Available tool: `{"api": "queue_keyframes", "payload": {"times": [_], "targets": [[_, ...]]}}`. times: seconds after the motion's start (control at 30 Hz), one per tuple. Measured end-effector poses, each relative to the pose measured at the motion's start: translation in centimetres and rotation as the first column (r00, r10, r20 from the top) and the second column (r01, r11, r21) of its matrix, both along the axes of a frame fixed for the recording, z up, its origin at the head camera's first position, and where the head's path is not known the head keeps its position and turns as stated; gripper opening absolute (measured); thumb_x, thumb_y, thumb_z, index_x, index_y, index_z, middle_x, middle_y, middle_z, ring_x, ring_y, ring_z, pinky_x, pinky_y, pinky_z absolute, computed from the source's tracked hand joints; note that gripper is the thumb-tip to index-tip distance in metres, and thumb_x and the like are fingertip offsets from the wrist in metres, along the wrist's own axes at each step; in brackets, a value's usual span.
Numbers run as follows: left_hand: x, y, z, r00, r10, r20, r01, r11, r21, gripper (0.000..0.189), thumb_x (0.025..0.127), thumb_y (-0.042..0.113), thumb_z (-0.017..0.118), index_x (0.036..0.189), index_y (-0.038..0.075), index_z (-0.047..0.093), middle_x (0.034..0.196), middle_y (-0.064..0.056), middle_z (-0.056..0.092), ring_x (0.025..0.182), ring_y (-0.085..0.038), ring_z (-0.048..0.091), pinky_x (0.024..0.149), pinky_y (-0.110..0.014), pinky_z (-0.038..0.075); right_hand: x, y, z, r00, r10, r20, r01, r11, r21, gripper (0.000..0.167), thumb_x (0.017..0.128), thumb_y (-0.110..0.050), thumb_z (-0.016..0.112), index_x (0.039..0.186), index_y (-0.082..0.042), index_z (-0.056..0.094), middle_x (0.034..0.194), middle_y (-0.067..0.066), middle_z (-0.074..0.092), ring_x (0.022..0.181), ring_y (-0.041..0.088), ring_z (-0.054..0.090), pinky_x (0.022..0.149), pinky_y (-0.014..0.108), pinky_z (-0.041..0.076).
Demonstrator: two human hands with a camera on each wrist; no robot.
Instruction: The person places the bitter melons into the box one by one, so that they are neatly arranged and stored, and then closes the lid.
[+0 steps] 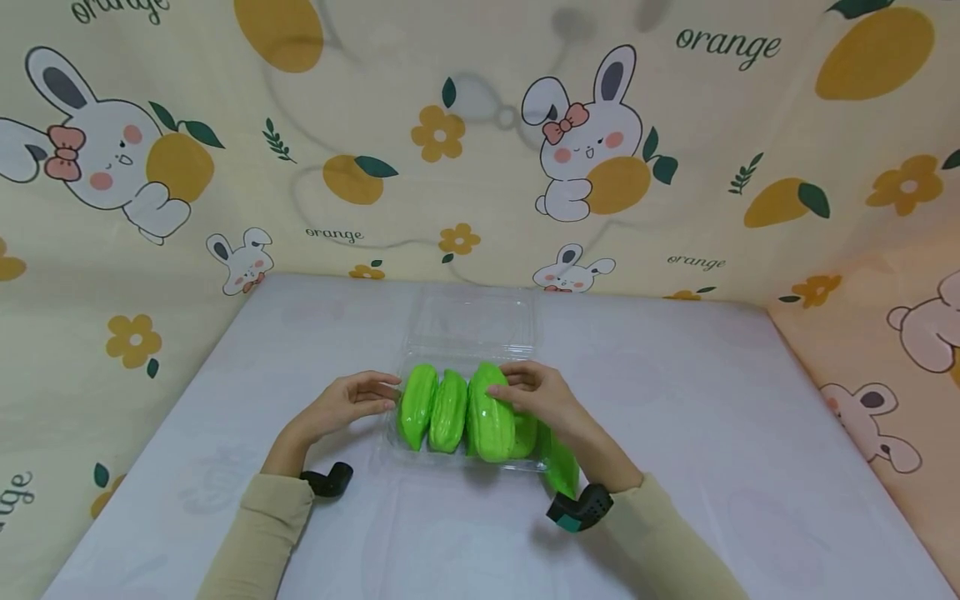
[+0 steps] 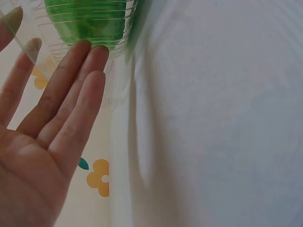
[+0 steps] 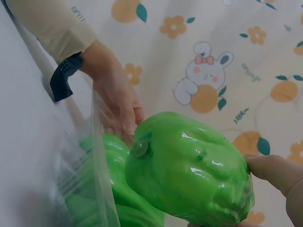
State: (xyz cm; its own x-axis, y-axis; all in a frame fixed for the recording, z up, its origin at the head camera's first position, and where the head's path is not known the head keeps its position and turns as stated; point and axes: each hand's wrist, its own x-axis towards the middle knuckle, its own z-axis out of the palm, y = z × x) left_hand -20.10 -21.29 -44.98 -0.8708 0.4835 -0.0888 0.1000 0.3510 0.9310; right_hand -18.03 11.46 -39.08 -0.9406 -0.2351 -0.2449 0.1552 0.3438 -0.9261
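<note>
A clear plastic box (image 1: 510,467) with its lid (image 1: 476,321) folded back stands on the table, holding several glossy green ribbed vegetables (image 1: 448,412). My right hand (image 1: 543,396) grips one such green ribbed vegetable (image 1: 492,421) between thumb and fingers, over the right half of the box. In the right wrist view this held vegetable (image 3: 189,170) shows a lumpy skin and a small stub at one end. At the box's left side is my left hand (image 1: 352,404). Its fingers (image 2: 87,90) are extended, tips right at the ridged plastic wall, in the left wrist view.
Another green vegetable (image 1: 561,468) lies outside the box's right side, partly hidden under my right wrist. A white cloth (image 1: 675,400) covers the table. Behind it hangs a curtain (image 1: 480,192) printed with rabbits and oranges. Each wrist wears a black camera band (image 1: 581,507).
</note>
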Motion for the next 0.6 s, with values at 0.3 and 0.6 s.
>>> {"api": "queue_keyframes", "payload": {"times": [0.3, 0.6], "targets": [[-0.1, 0.1, -0.1, 1.0, -0.011, -0.008, 0.011, 1.0, 0.017, 0.046, 0.093, 0.02, 0.064, 0.133, 0.0, 0.052, 0.126, -0.026, 0.062, 0.103, -0.004, 0.064, 0.087, -0.017, 0.051, -0.1, -1.3, -0.3, 1.0, 0.017, -0.006, -0.018, 1.0, -0.018, 0.051, 0.089, -0.024, 0.069, 0.13, 0.001, 0.053, 0.124, 0.02, 0.062, 0.099, 0.016, 0.062, 0.08, 0.026, 0.054], [-0.1, 0.0, -0.1, 1.0, -0.001, -0.016, 0.001, 1.0, -0.002, 0.045, 0.093, 0.021, 0.064, 0.133, 0.002, 0.053, 0.125, -0.024, 0.063, 0.111, -0.024, 0.064, 0.087, -0.019, 0.051, -0.2, -2.7, -0.3, 1.0, 0.023, -0.004, -0.023, 0.999, -0.031, 0.052, 0.09, -0.024, 0.067, 0.133, 0.001, 0.051, 0.129, 0.021, 0.06, 0.109, 0.024, 0.061, 0.085, 0.03, 0.055]]}}
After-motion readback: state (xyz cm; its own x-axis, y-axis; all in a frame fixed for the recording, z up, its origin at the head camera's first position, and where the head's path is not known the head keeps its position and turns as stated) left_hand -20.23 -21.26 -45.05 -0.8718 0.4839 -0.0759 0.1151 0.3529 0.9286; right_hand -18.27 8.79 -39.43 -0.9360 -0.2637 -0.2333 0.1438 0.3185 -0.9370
